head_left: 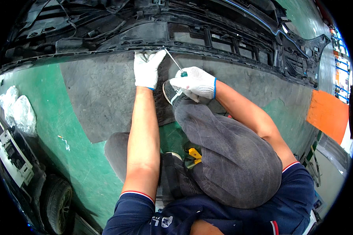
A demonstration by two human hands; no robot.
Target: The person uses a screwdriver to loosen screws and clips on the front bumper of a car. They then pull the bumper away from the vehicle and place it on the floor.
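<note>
A large black plastic bumper (133, 33) lies across the far side, its near edge lined with small slots and clips. My left hand (146, 69), in a white knit glove, grips that near edge; its fingertips are partly hidden at the rim. In my gloved right hand (198, 81) is a screwdriver, its dark green handle (184, 74) mostly covered by the fingers. The thin metal shaft (172, 58) slants up and left, with its tip at the bumper's edge just beside my left thumb. My right hand rests close above my shoe.
A dark rubber mat (98, 94) covers the green floor (53, 102) under the bumper. Yellow-handled cutters or pliers (194, 153) lie between my legs. Clear plastic bags (19, 109) and a car wheel (58, 203) are at left, an orange panel (327, 115) at right.
</note>
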